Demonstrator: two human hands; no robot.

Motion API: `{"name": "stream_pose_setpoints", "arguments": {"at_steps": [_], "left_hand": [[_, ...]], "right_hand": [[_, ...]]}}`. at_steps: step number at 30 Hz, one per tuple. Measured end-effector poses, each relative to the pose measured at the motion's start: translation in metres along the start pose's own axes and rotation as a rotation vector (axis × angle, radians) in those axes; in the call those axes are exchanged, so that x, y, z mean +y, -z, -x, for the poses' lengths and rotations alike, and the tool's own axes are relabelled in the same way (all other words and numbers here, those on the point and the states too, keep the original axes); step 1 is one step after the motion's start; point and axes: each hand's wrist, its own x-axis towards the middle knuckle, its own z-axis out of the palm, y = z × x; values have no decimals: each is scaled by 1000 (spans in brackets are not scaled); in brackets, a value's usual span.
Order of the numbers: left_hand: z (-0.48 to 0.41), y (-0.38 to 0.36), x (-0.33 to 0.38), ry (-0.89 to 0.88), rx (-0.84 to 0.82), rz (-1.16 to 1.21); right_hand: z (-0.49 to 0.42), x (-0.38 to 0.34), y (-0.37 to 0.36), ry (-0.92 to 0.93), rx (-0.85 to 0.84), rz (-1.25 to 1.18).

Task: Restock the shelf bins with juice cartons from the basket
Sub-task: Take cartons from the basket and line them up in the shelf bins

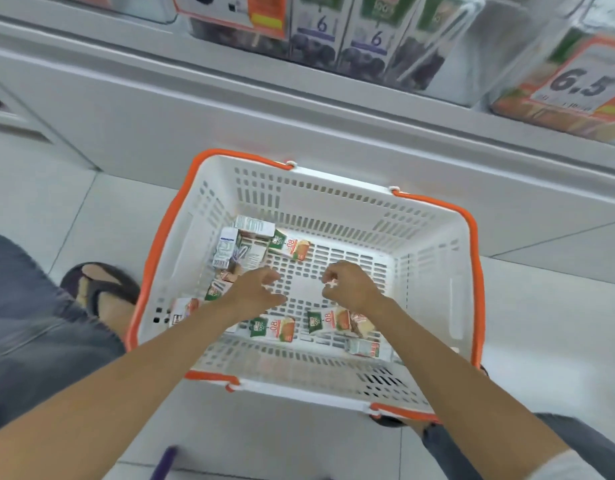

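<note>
The basket is moulded white plastic with slotted walls and floor and an orange rim and handles. It stands on a pale tiled floor, just in front of a smooth white shelf ledge.

Small rectangular juice cartons lie flat inside the basket. Two are near the front wall, one is toward the back, and a loose pile sits in the far left corner. Their print is green, white and orange.

The left hand is over the basket floor with fingers spread and thumb apart, holding nothing. The right hand is beside it with fingers curled downward. It cannot be told whether they pinch anything.

Above the ledge, a clear shelf bin holds upright cartons with dark fruit print. An orange price label fronts the neighbouring bin.

The left forearm covers part of the cartons at the left wall. A sandalled foot is left of the basket. A blurred purple object is cut off at the bottom edge.
</note>
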Motion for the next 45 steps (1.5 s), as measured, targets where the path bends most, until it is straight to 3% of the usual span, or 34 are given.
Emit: {"name": "stream_pose_setpoints", "arguments": {"at_steps": [2, 4, 6, 8, 10, 13, 15, 16, 18, 20, 24, 26, 28, 33, 40, 43, 45], "left_hand": [[-4, 2, -1, -6, 15, -7], [-7, 6, -4, 6, 18, 12], [-9, 10, -8, 17, 9, 24], [-10, 13, -12, 34, 13, 33], [-10, 12, -15, 59, 34, 69], [-14, 4, -14, 112, 26, 124], [-17, -1, -10, 215, -27, 273], [-18, -2, -9, 265, -31, 373], [-19, 4, -12, 288, 56, 466], [-18, 15, -21, 265, 121, 500], [-8, 30, -32, 215, 98, 547], [-4, 31, -33, 195, 92, 556], [-2, 30, -33, 169, 103, 578], [2, 28, -28, 123, 125, 568], [6, 29, 16, 52, 193, 525], [14, 18, 58, 45, 148, 642], [24, 10, 94, -9, 79, 735]], "right_hand": [[-8, 3, -5, -41, -263, 96], [-7, 11, -19, -32, -421, 344], [-1, 24, -39, 22, -430, 610], [5, 32, -52, 33, -351, 639], [5, 34, -54, -20, -258, 401], [6, 11, -49, -72, -146, -262], [6, -7, -42, -34, -318, -673], [5, -13, -38, -22, -435, -768], [-1, -18, -37, -22, -533, -736], [-6, -17, -49, -15, -494, -513], [-11, -21, -99, 25, -565, -172], [-17, -23, -114, 69, -514, 51], [-24, -24, -115, 46, -469, 85], [-15, -18, -101, -34, -495, -225], [26, -11, 22, -8, -193, -776], [48, -21, 62, 28, -102, -1112], [62, -27, 80, 66, -52, -1158]]}}
